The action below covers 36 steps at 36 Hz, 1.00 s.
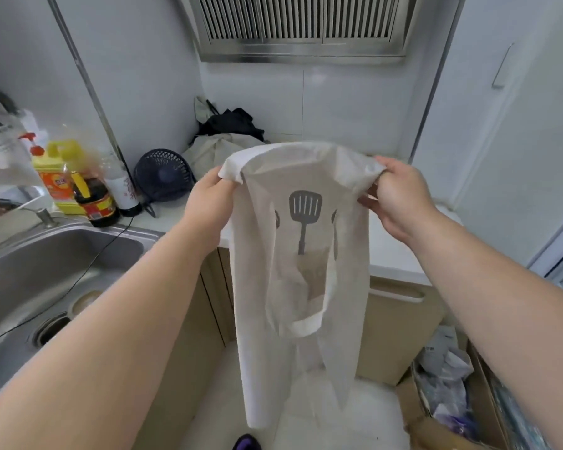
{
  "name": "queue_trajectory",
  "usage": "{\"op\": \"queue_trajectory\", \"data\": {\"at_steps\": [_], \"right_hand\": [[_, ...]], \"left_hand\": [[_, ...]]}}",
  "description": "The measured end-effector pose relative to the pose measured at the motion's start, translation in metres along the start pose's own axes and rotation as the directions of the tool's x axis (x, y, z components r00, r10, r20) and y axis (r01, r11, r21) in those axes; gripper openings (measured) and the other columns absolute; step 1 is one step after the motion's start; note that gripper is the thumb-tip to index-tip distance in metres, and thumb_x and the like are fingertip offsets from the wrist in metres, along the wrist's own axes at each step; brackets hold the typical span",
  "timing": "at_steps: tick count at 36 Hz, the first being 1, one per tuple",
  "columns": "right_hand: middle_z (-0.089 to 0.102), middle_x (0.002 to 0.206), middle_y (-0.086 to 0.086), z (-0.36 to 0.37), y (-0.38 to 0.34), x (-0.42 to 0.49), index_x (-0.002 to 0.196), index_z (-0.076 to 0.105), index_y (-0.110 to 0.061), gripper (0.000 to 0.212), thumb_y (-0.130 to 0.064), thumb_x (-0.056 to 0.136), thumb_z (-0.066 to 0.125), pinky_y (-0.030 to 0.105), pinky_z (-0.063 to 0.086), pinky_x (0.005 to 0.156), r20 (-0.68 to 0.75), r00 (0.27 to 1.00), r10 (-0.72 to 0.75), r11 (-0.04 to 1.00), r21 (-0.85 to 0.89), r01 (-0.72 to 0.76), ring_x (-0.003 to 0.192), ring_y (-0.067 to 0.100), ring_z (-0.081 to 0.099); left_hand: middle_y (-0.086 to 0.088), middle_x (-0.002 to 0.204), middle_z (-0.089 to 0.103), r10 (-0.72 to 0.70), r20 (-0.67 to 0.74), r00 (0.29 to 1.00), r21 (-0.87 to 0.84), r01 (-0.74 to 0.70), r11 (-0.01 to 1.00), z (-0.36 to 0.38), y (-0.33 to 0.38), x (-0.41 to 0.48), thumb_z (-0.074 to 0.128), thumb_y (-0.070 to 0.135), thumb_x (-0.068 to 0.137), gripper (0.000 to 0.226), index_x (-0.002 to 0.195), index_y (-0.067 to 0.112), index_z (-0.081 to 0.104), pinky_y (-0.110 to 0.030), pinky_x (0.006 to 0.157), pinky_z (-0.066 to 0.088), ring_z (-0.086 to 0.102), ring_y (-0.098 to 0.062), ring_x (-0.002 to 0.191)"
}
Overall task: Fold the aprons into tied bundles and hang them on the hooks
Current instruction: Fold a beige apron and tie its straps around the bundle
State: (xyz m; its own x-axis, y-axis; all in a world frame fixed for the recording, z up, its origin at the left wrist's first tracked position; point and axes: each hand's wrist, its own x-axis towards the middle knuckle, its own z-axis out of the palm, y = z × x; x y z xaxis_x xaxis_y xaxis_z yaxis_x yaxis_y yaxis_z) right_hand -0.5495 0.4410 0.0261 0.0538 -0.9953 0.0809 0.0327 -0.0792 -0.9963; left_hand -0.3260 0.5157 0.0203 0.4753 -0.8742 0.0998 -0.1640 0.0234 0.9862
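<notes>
I hold a pale beige apron (306, 241) with a grey spatula print up in front of the counter. It hangs folded lengthwise down toward the floor, and its neck loop dangles in front of it. My left hand (210, 203) pinches its top left corner. My right hand (395, 198) grips the top right corner. More aprons, one beige and one black, lie in a pile (223, 138) in the back corner of the counter. No hooks are in view.
A steel sink (46, 271) sits at the left, with bottles (95, 199) and a small black fan (163, 175) behind it. A range hood (299, 27) hangs above. The white counter (394, 251) lies behind the apron. A cardboard box of rubbish (452, 384) stands on the floor at the right.
</notes>
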Motion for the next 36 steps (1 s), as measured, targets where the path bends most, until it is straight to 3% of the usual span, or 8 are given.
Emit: {"op": "queue_trajectory", "data": {"at_steps": [3, 6, 13, 17, 23, 27, 34, 36], "right_hand": [[0.067, 0.086, 0.0, 0.022, -0.002, 0.035, 0.092, 0.068, -0.022, 0.02, -0.031, 0.088, 0.05, 0.035, 0.046, 0.078, -0.004, 0.996, -0.09, 0.99, -0.112, 0.089, 0.078, 0.015, 0.057], [0.063, 0.096, 0.015, 0.044, -0.004, 0.078, 0.096, 0.06, -0.009, 0.052, -0.053, 0.07, 0.051, 0.035, 0.04, 0.075, -0.039, 0.991, -0.129, 0.976, -0.181, 0.12, 0.081, 0.017, 0.054], [0.063, 0.083, -0.005, 0.075, 0.002, 0.164, 0.095, 0.062, -0.013, 0.033, -0.042, 0.085, 0.051, 0.032, 0.039, 0.073, -0.113, 0.979, -0.169, 0.971, -0.192, 0.146, 0.08, 0.015, 0.057], [0.059, 0.07, -0.009, 0.079, 0.015, 0.201, 0.092, 0.06, -0.008, 0.03, -0.036, 0.089, 0.049, 0.024, 0.039, 0.065, -0.134, 0.978, -0.161, 0.968, -0.216, 0.129, 0.066, 0.012, 0.053], [0.069, 0.1, 0.0, 0.079, 0.025, 0.272, 0.095, 0.068, -0.018, 0.027, -0.035, 0.091, 0.047, 0.042, 0.048, 0.092, -0.195, 0.973, -0.125, 0.965, -0.251, 0.074, 0.099, 0.021, 0.063], [0.056, 0.072, -0.009, 0.072, 0.035, 0.323, 0.083, 0.063, -0.019, 0.025, -0.033, 0.094, 0.046, 0.025, 0.04, 0.064, -0.206, 0.971, -0.119, 0.964, -0.26, 0.063, 0.065, 0.009, 0.05], [0.063, 0.09, 0.006, 0.057, 0.062, 0.424, 0.097, 0.064, -0.003, 0.055, -0.055, 0.085, 0.05, 0.037, 0.047, 0.082, -0.196, 0.981, 0.013, 0.97, -0.237, -0.06, 0.087, 0.023, 0.06], [0.065, 0.107, 0.006, 0.054, 0.074, 0.453, 0.105, 0.064, -0.011, 0.047, -0.053, 0.087, 0.051, 0.045, 0.048, 0.093, -0.158, 0.985, 0.067, 0.958, -0.266, -0.108, 0.103, 0.026, 0.061]], "left_hand": [[0.005, 0.128, 0.059, -0.027, 0.042, 0.999, -0.088, 0.03, 0.996, 0.006, 0.001, 0.046, 0.053, 0.029, 0.094, 0.027, 0.119, 0.025, 0.062, -0.04, 0.107, 0.04, 0.051, -0.016, 0.121], [0.007, 0.134, 0.056, -0.029, 0.111, 0.993, -0.105, 0.04, 0.994, 0.009, 0.001, 0.092, 0.054, 0.034, 0.094, 0.034, 0.127, 0.026, 0.059, -0.04, 0.108, 0.038, 0.048, -0.013, 0.125], [0.024, 0.097, 0.068, -0.017, 0.229, 0.973, -0.133, 0.048, 0.99, 0.02, -0.001, 0.19, 0.058, 0.039, 0.094, 0.013, 0.105, 0.038, 0.065, -0.019, 0.076, 0.044, 0.059, 0.01, 0.091], [0.023, 0.096, 0.067, -0.041, 0.237, 0.971, -0.113, 0.069, 0.991, 0.033, -0.015, 0.235, 0.059, 0.04, 0.092, 0.009, 0.099, 0.039, 0.065, -0.024, 0.085, 0.044, 0.059, 0.008, 0.093], [0.016, 0.12, 0.062, -0.064, 0.204, 0.977, -0.068, 0.079, 0.995, 0.065, -0.024, 0.304, 0.058, 0.046, 0.091, 0.032, 0.122, 0.038, 0.061, -0.037, 0.101, 0.044, 0.055, -0.008, 0.112], [0.019, 0.113, 0.063, -0.064, 0.228, 0.972, -0.064, 0.08, 0.995, 0.093, -0.026, 0.345, 0.059, 0.047, 0.091, 0.01, 0.101, 0.049, 0.061, -0.037, 0.1, 0.044, 0.055, -0.009, 0.107], [0.01, 0.096, 0.056, -0.08, 0.229, 0.97, -0.071, 0.099, 0.993, 0.149, -0.042, 0.421, 0.057, 0.039, 0.093, 0.027, 0.07, 0.049, 0.065, -0.032, 0.089, 0.038, 0.047, -0.01, 0.095], [0.016, 0.119, 0.056, -0.093, 0.222, 0.971, -0.009, 0.097, 0.995, 0.164, -0.055, 0.446, 0.055, 0.048, 0.091, 0.016, 0.103, 0.056, 0.061, -0.034, 0.104, 0.037, 0.051, -0.008, 0.113]]}}
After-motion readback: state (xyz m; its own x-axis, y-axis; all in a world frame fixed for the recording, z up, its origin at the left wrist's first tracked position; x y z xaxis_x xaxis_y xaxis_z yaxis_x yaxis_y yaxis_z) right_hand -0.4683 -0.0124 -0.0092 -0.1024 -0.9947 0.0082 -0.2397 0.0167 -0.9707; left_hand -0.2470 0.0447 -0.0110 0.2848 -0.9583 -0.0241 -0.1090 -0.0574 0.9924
